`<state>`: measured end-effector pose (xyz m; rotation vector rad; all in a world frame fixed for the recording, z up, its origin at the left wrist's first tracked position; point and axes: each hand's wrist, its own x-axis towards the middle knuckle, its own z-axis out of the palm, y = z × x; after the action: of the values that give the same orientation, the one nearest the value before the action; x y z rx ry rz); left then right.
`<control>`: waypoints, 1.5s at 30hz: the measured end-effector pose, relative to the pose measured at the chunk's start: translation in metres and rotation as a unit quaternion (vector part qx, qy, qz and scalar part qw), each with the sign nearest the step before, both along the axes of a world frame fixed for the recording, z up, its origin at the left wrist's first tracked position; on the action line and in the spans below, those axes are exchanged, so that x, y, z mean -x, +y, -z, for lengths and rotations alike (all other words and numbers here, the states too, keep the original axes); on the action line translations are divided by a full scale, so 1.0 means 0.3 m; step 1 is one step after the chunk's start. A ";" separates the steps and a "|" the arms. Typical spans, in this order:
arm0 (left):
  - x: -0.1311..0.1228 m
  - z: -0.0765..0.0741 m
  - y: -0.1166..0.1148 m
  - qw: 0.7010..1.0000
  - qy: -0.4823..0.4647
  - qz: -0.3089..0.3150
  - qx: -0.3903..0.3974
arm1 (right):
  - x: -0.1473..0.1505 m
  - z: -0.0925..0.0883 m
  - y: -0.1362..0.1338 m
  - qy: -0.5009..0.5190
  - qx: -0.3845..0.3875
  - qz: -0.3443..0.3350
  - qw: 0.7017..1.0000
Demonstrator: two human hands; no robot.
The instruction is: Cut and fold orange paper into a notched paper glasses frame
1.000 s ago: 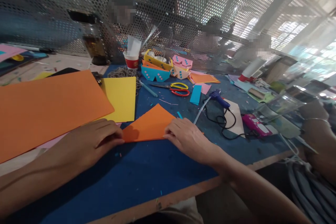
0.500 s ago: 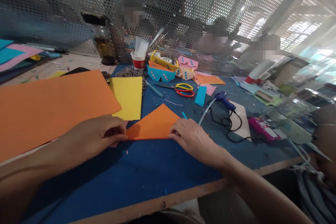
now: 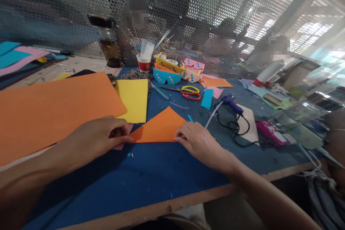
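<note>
An orange sheet of paper folded into a triangle [image 3: 159,127] lies on the blue tabletop, its long folded edge towards me and its point away. My left hand [image 3: 111,133] pinches the left corner between thumb and fingers. At the right end, the curled fingers of my right hand [image 3: 195,140] hold the paper's edge and hide that corner. A large orange sheet [image 3: 59,111] lies left of the triangle, partly behind my left forearm. It overlaps a yellow sheet [image 3: 133,100]. A bit of pink paper [image 3: 119,147] shows under my left hand.
Scissors [image 3: 191,92], a blue paper piece [image 3: 207,99] and a glue gun [image 3: 231,104] with its black cord lie beyond my hands. Paper glasses [image 3: 166,75], a paper cup [image 3: 144,63] and a dark-lidded bottle [image 3: 107,45] stand by the perforated metal screen. Another person's arm [image 3: 334,133] is at right.
Both hands stay at the two ends of the folded orange paper. My left thumb and fingers have shifted very slightly right along its corner. The whole view has moved a little.
</note>
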<state>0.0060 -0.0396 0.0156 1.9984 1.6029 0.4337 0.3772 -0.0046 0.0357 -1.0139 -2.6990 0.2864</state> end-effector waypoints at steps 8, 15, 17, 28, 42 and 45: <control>0.009 0.029 0.008 1.000 0.000 -0.017 0.012 | 0.000 -0.005 0.000 0.010 0.013 0.003 1.000; -0.012 0.032 -0.001 0.970 -0.012 0.106 -0.220 | 0.002 -0.012 0.006 0.018 0.041 0.022 0.999; -0.028 0.032 -0.005 0.950 -0.020 0.150 -0.272 | 0.005 -0.016 0.008 0.017 0.050 0.028 0.998; -0.045 0.055 -0.054 0.918 0.086 0.197 -0.334 | 0.015 -0.039 0.008 0.006 0.079 0.044 0.996; -0.055 0.088 -0.081 0.906 0.171 0.202 -0.332 | 0.017 -0.045 0.010 0.005 0.089 0.045 0.995; -0.040 0.093 -0.069 0.902 0.189 0.217 -0.323 | 0.019 -0.054 0.013 0.000 0.100 0.046 0.994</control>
<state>0.0180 -0.0604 -0.0123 3.0166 1.2325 0.4581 0.3714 -0.0007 0.0518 -1.1898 -2.6538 0.5476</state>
